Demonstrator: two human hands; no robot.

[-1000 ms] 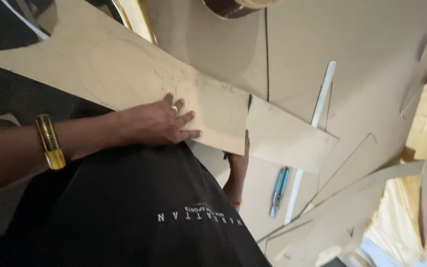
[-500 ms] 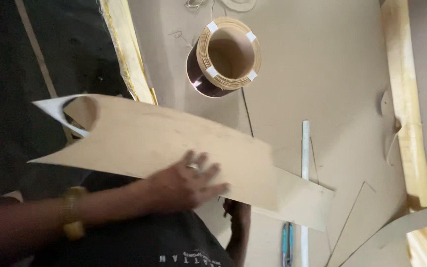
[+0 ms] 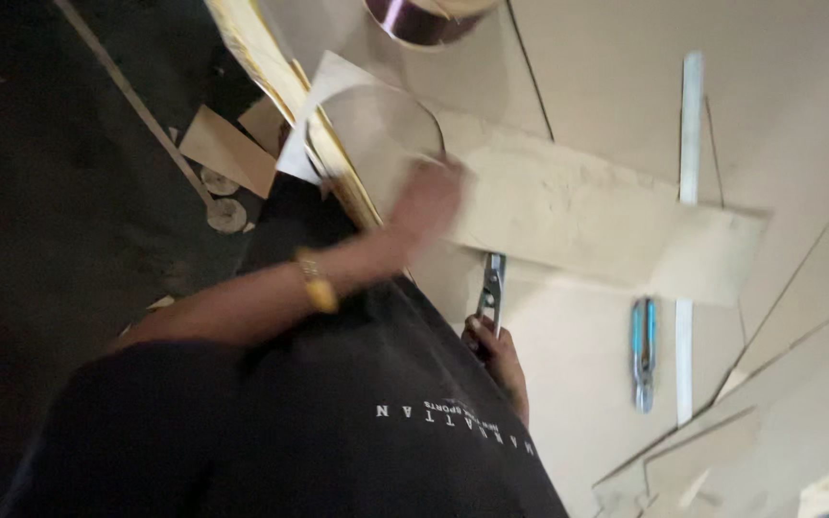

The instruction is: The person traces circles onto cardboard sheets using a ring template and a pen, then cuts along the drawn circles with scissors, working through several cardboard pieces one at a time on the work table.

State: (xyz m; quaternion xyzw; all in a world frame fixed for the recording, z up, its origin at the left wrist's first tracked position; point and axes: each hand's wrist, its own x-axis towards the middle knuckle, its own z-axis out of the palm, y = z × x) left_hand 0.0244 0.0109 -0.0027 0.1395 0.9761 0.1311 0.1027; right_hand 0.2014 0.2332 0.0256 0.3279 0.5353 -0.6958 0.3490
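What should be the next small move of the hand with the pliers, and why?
Probably bring the pliers in the right hand up to the board's near edge: the left hand already presses the board flat, and the tips point at that edge.

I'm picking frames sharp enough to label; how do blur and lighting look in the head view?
Head view: the left hand on the long board is smeared by motion blur; the right hand gripping the scissors is clearer but dim; the blue utility knife and metal ruler read fairly sharp; the floor at left is nearly black; the worktable is evenly lit, without glare.
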